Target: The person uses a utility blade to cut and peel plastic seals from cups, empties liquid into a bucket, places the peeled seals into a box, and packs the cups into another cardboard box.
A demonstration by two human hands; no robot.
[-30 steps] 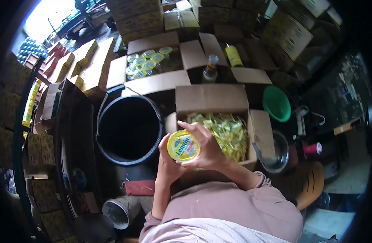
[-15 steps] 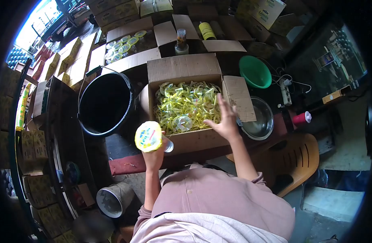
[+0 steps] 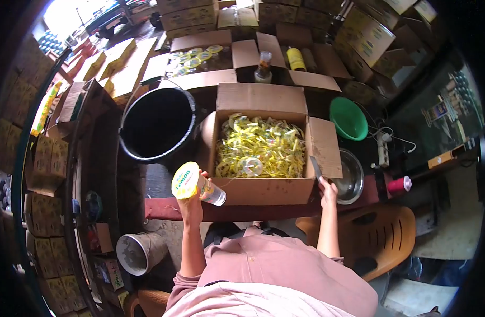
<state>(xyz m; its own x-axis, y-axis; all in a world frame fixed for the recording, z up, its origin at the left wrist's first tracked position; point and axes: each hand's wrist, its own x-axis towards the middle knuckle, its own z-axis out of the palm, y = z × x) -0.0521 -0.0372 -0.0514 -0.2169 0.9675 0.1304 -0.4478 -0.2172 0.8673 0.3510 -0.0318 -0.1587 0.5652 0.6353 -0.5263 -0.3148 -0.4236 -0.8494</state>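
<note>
At brown cardboard box [image 3: 263,191] of yellow strips [image 3: 263,140]: left hand [image 3: 192,210] grips clear plastic cup [image 3: 213,194], yellow lid [image 3: 186,180] on; right hand [image 3: 329,192] clasps narrow grey blade [image 3: 316,167] (not yet at cup).

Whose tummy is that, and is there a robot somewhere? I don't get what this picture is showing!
There's no robot, just a person using two bare hands. The camera is worn on that person's head and looks forward and down, so you see their shirt at the bottom. Straight things look bent near the edges.

The left hand holds a clear cup, tilted over, with a yellow lid that says "Lemon". The right hand holds a thin grey blade, maybe a knife.

On the table is an open box with lots of yellow strips inside. A black bucket stands to its left, and a green bowl is to its right.
</note>
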